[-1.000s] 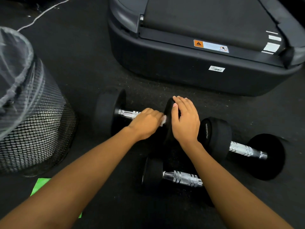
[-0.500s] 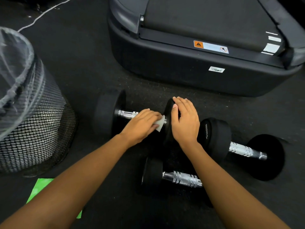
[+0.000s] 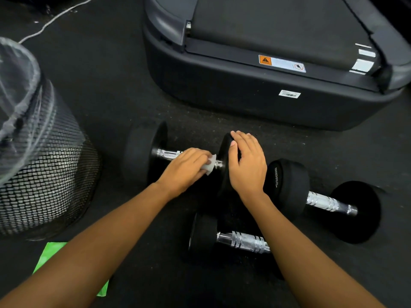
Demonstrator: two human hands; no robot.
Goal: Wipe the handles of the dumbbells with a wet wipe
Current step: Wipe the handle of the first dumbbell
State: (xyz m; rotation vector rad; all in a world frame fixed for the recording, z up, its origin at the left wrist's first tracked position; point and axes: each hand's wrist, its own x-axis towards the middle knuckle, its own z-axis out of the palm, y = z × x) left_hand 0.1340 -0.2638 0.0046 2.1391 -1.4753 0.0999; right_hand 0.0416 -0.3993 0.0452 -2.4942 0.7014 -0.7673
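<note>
left hand [image 3: 184, 171]: on the chrome handle [image 3: 168, 154] of the far dumbbell [image 3: 142, 152], fingers [image 3: 196, 154] curled over the bar and holding the wet wipe [image 3: 210, 167] against it.
right hand [image 3: 246, 166]: laid on top of the far dumbbell's right-hand head, fingers straight and close together over the rim, thumb on the inner face; it holds nothing.
wet wipe: white and folded, mostly under the left hand, with one end sticking out past the fingertips, near where the bar meets the right-hand head.
far dumbbell: lying on the black floor [image 3: 106, 90] in front of the treadmill [image 3: 222, 96], with the left stretch of its handle bare.
second dumbbell [image 3: 329, 203]: on the floor to the right, its nearer head just beside the right wrist, chrome bar uncovered.
third dumbbell [image 3: 243, 241]: closest to the person, its right end hidden under the right forearm.
mesh bin [image 3: 49, 181]: black, with a clear liner, standing at the left.
green packet [image 3: 50, 254]: flat on the floor near the bin, partly covered by the left forearm.
treadmill: its end carries an orange warning label and a white barcode sticker.
white cable [image 3: 56, 16]: trailing across the floor at the top left.
</note>
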